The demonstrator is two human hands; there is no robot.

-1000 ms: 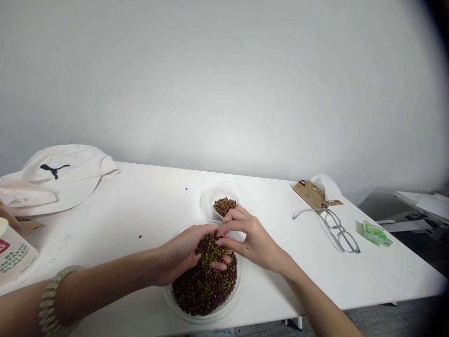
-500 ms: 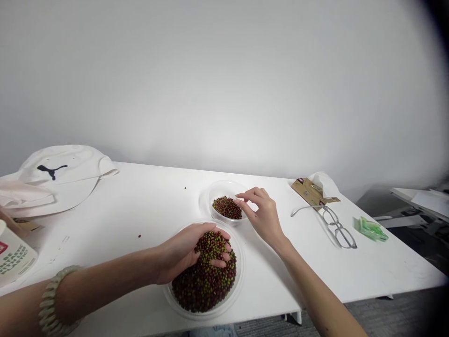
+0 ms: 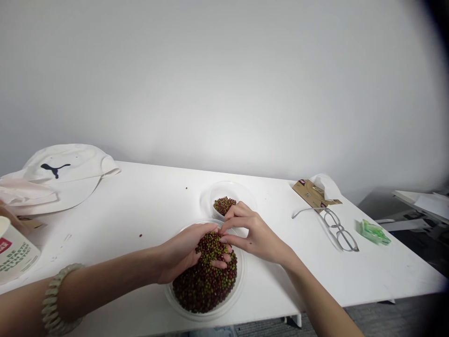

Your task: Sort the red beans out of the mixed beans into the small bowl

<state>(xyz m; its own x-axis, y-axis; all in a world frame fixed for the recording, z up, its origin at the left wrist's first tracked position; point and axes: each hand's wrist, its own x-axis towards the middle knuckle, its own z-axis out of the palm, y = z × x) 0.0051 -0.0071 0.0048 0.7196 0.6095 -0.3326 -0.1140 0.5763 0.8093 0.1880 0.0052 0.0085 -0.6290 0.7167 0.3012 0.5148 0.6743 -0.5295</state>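
Observation:
A clear plastic dish (image 3: 238, 290) near the table's front edge holds a heap of mixed red and green beans (image 3: 205, 281). My left hand (image 3: 182, 252) rests cupped on the heap's left side, fingers curled around a mound of beans. My right hand (image 3: 254, 234) hovers at the top of the heap, thumb and fingers pinched together at the beans by my left fingertips. Just behind stands a small clear bowl (image 3: 245, 194) with a small amount of beans (image 3: 222, 205).
A white cap (image 3: 66, 171) lies at the far left, a printed paper cup (image 3: 16, 252) at the left edge. Grey glasses (image 3: 336, 229), a brown tissue pack (image 3: 314, 193) and a green packet (image 3: 375, 232) lie to the right. Two stray beans lie on the white table (image 3: 140, 206).
My right hand reached to the small bowl half a second ago and has come back to the heap, pinching at the beans. My left hand has stayed on the heap.

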